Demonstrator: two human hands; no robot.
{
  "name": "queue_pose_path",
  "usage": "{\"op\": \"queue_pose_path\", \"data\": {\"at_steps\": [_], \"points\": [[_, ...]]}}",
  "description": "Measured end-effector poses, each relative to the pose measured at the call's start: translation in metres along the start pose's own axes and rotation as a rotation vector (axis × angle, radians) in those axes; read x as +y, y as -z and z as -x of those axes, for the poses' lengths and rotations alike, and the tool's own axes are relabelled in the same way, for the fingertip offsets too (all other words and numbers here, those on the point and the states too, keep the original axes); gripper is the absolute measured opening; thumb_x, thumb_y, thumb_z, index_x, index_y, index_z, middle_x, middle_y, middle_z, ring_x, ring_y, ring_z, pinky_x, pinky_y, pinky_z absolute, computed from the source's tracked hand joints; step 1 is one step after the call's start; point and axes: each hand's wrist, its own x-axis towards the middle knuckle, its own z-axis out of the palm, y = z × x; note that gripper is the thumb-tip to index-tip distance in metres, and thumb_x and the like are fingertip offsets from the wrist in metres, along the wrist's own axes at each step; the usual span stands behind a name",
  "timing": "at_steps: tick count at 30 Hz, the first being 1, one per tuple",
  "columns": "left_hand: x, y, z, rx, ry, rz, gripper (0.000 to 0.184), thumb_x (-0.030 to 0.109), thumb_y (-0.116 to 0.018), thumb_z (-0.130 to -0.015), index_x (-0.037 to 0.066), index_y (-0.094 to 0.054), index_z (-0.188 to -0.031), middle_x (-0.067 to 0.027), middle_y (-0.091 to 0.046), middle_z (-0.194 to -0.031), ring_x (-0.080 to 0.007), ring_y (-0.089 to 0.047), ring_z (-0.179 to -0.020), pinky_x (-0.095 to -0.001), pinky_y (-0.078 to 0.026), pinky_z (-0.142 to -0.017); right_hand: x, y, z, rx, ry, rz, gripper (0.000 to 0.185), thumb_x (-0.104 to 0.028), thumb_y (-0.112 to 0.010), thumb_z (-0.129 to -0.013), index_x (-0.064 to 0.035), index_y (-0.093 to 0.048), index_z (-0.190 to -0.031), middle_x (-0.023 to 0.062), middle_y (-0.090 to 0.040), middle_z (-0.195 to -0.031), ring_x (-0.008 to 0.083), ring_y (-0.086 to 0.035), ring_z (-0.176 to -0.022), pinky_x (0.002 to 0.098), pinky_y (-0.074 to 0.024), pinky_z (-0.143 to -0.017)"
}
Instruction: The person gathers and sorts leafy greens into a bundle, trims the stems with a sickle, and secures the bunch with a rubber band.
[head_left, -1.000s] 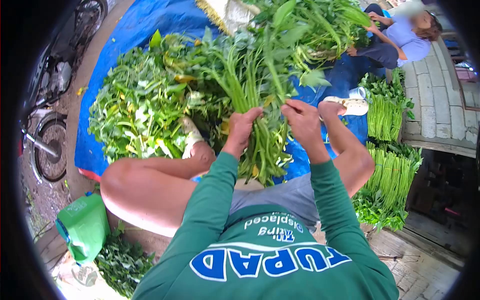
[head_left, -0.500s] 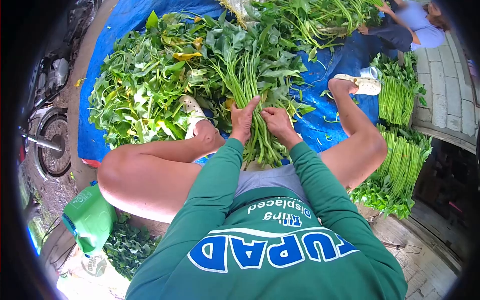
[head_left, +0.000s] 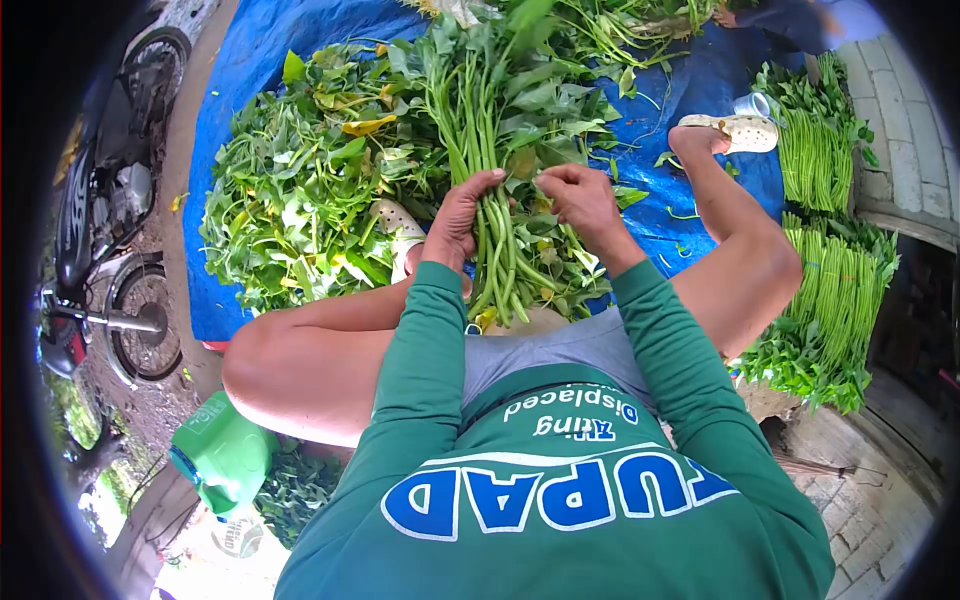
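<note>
A bunch of long green stems with leaves [head_left: 492, 225] is in my left hand [head_left: 457, 215], whose fingers wrap round the stems with the thumb across them. Just right of the bunch, my right hand [head_left: 584, 203] has its fingers pinched together near a small leaf; what they hold, if anything, is too small to make out. The leafy ends point away from me and the cut ends lie toward my lap. A loose heap of leafy greens [head_left: 290, 185] spreads to the left on a blue tarp [head_left: 655, 215].
Tied stem bundles [head_left: 835, 300] are stacked at the right. A white cup [head_left: 752, 104] is beside my shoe [head_left: 745, 133]. A green container [head_left: 225, 455] stands at lower left, a motorcycle [head_left: 95, 220] at far left. Part of another person [head_left: 790, 22] shows at upper right.
My right hand has moved off the stems to the right and slightly up. My left hand still holds the bunch. The view has shifted, and less of the other person shows.
</note>
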Motion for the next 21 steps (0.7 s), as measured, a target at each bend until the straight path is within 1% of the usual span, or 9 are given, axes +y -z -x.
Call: {"op": "queue_pose_path", "data": {"at_steps": [3, 7, 8, 12, 15, 16, 19, 20, 21], "points": [[0.002, -0.009, 0.006, -0.015, -0.016, 0.049, 0.025, 0.029, -0.085, -0.092, 0.011, -0.071, -0.103, -0.0070, -0.076, -0.085, -0.0219, -0.080, -0.075, -0.0382, -0.068, -0.062, -0.023, -0.014, 0.000, 0.004, -0.111, -0.119, 0.033, -0.022, -0.081, -0.097, -0.0010, -0.077, -0.122, 0.0018, -0.075, -0.093, 0.0088, -0.061, -0.065, 0.0240, -0.0473, -0.054], [-0.001, -0.014, 0.011, 0.007, -0.064, 0.031, 0.025, 0.029, -0.084, -0.093, 0.011, -0.072, -0.104, -0.0057, -0.077, -0.087, -0.0221, -0.080, -0.076, -0.0384, -0.069, -0.064, -0.001, -0.014, -0.001, 0.017, -0.089, -0.410, 0.025, -0.026, -0.081, -0.098, -0.0091, -0.076, -0.117, 0.0007, -0.077, -0.103, 0.0091, -0.068, -0.080, 0.0255, -0.0527, -0.067], [-0.001, -0.013, 0.011, 0.004, -0.066, 0.038, 0.025, 0.030, -0.084, -0.093, 0.011, -0.072, -0.105, -0.0061, -0.077, -0.087, -0.0224, -0.080, -0.076, -0.0383, -0.068, -0.064, 0.005, -0.013, 0.002, -0.024, -0.079, -0.470, 0.017, -0.023, -0.076, -0.103, -0.0128, -0.073, -0.116, -0.0001, -0.077, -0.105, 0.0124, -0.071, -0.095, 0.0293, -0.0560, -0.079], [-0.003, -0.021, 0.004, 0.011, -0.090, 0.081, 0.026, 0.030, -0.082, -0.093, 0.011, -0.071, -0.106, -0.0085, -0.076, -0.086, -0.0227, -0.078, -0.074, -0.0378, -0.068, -0.064, 0.003, -0.014, 0.029, -0.240, -0.101, -1.038, 0.008, -0.015, -0.064, -0.110, -0.0141, -0.064, -0.118, 0.0044, -0.075, -0.109, 0.0216, -0.074, -0.108, 0.0360, -0.0602, -0.089], [0.014, -0.024, 0.010, 0.142, -0.221, 0.019, 0.029, 0.029, -0.083, -0.091, 0.007, -0.070, -0.105, -0.0123, -0.075, -0.081, -0.0233, -0.074, -0.066, -0.0373, -0.064, -0.059, 0.016, 0.012, 0.025, -0.353, -0.086, -1.084, 0.005, -0.014, -0.062, -0.110, -0.0139, -0.063, -0.115, 0.0055, -0.074, -0.103, 0.0215, -0.074, -0.104, 0.0359, -0.0606, -0.087], [0.027, -0.024, 0.016, 0.195, -0.293, -0.049, 0.029, 0.028, -0.083, -0.091, 0.005, -0.070, -0.104, -0.0122, -0.075, -0.081, -0.0230, -0.074, -0.065, -0.0369, -0.063, -0.058, 0.023, 0.027, 0.023, -0.365, -0.159, -1.087, 0.003, -0.010, -0.063, -0.108, -0.0133, -0.064, -0.109, 0.0040, -0.072, -0.098, 0.0212, -0.074, -0.100, 0.0365, -0.0611, -0.086], [0.074, -0.014, 0.034, 0.361, -0.513, -0.182, 0.030, 0.025, -0.085, -0.091, -0.001, -0.073, -0.099, -0.0115, -0.074, -0.079, -0.0213, -0.072, -0.064, -0.0350, -0.061, -0.057, 0.081, 0.060, 0.002, -0.678, -0.157, -0.856, 0.005, -0.009, -0.069, -0.101, -0.0138, -0.068, -0.100, 0.0032, -0.073, -0.099, 0.0164, -0.073, -0.088, 0.0320, -0.0605, -0.081], [0.088, -0.012, 0.041, 0.401, -0.555, -0.184, 0.029, 0.024, -0.085, -0.091, -0.002, -0.073, -0.098, -0.0116, -0.073, -0.079, -0.0214, -0.072, -0.064, -0.0349, -0.061, -0.057, 0.027, 0.050, 0.036, -0.460, -0.377, -0.140, 0.004, -0.011, -0.069, -0.097, -0.0083, -0.073, -0.099, 0.0062, -0.075, -0.097, 0.0201, -0.074, -0.088, 0.0348, -0.0598, -0.080], [0.101, -0.010, 0.049, 0.443, -0.595, -0.187, 0.028, 0.023, -0.085, -0.091, -0.002, -0.073, -0.097, -0.0117, -0.073, -0.078, -0.0214, -0.072, -0.063, -0.0348, -0.060, -0.057, 0.065, 0.041, 0.033, -0.365, 0.016, 0.251, 0.011, -0.011, -0.069, -0.095, -0.0047, -0.073, -0.102, 0.0110, -0.076, -0.098, 0.0279, -0.073, -0.093, 0.0419, -0.0587, -0.083]]}}
